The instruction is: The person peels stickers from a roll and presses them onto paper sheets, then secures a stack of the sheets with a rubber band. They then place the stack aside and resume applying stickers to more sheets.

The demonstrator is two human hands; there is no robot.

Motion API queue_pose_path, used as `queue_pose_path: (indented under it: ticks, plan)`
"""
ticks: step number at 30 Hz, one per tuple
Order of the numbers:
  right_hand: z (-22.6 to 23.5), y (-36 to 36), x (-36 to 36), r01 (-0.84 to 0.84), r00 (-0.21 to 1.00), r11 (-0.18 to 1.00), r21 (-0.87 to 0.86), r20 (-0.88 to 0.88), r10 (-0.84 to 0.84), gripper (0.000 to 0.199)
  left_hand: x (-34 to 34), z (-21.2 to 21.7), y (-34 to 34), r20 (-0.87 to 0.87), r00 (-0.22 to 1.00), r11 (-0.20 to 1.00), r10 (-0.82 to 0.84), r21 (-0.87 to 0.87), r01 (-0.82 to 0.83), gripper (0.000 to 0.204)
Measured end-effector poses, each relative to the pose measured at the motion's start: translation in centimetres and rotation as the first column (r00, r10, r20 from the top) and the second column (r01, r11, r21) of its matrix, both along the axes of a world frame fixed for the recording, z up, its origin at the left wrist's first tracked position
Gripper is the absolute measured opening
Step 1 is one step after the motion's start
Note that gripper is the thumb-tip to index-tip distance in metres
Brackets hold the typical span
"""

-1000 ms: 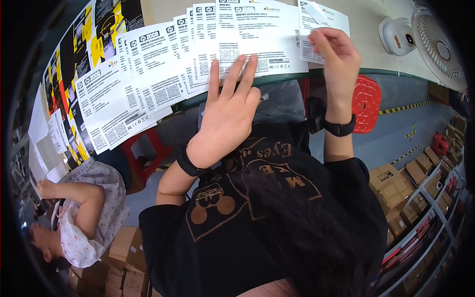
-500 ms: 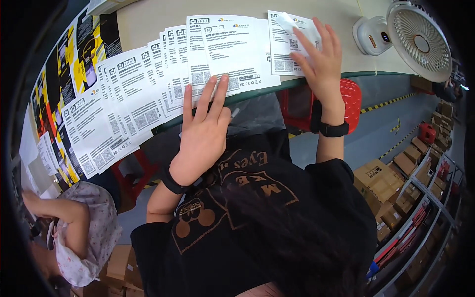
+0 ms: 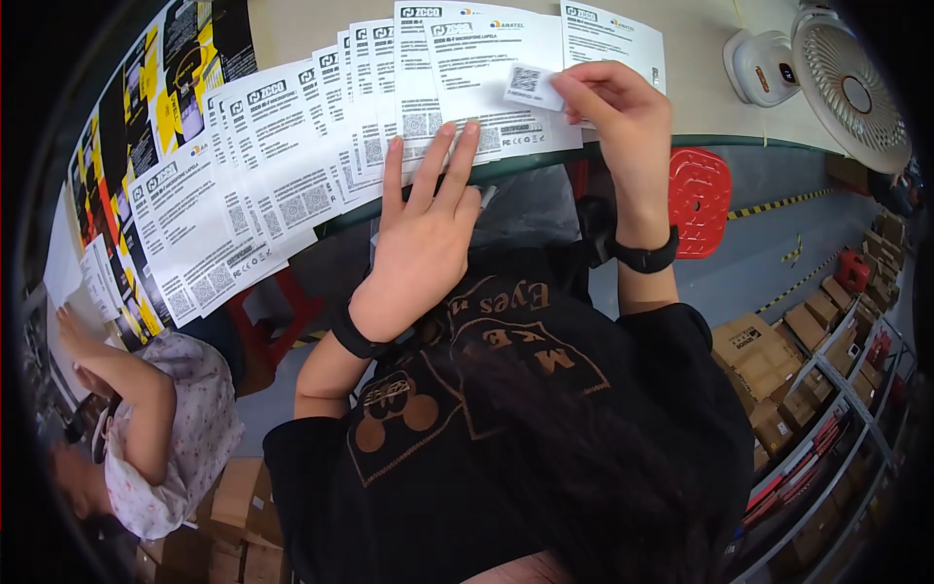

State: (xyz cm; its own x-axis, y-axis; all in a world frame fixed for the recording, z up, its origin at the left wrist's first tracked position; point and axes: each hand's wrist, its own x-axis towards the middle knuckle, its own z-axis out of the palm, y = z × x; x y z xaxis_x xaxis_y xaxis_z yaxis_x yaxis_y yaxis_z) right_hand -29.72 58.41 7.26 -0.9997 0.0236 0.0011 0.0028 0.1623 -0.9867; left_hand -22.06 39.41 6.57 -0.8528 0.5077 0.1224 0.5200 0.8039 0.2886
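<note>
Sticker [image 3: 533, 86]: small white code label, pinched between thumb and fingertips of right hand [image 3: 623, 122], held just above the fanned sheets; long axis running left to right, slightly tilted down to the right
Left hand [image 3: 423, 238]: released, fingers spread flat, fingertips pressed on the lower edge of printed sheets [image 3: 292, 165]
Sheets: overlapped in a fan along the table edge [image 3: 739, 143]
Fan [image 3: 842, 83]: white, set at the table's right end

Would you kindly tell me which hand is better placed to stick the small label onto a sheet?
Probably the right hand: it pinches the small label above the white sheets, while the left hand lies flat on them.
</note>
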Motion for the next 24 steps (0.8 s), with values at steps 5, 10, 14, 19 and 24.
queue_pose_path:
  ticks: [5, 10, 14, 19, 24]
  plan:
    - [-1.0, 0.2, -1.9, -0.143, 0.976, 0.987, 0.070, 0.176, 0.128, 0.014, 0.1, -0.3, -0.1, -0.004, 1.000, 1.000, 0.001, 0.003, -0.001, 0.008]
    - [-1.0, 0.9, -3.0, -0.181, 0.960, 0.972, 0.147, 0.241, 0.142, 0.013, 0.0, -0.3, -0.1, -0.014, 1.000, 1.000, -0.025, 0.003, 0.025, 0.008]
    - [-2.5, 1.5, -3.8, -0.244, 0.945, 0.956, 0.162, 0.262, 0.196, 0.016, 0.1, -0.4, -0.2, -0.012, 1.000, 0.999, -0.025, -0.020, 0.025, 0.008]
    - [-2.9, 1.6, -4.0, -0.271, 0.949, 0.941, 0.203, 0.221, 0.226, 0.018, 0.1, -0.5, -0.2, -0.025, 0.999, 1.000, -0.029, -0.013, 0.028, 0.008]
    - [0.0, -1.2, -3.1, -0.385, 0.895, 0.779, 0.495, 0.405, 0.185, 0.035, 0.1, -0.7, -0.3, -0.028, 0.999, 0.999, -0.030, -0.015, 0.030, 0.009]
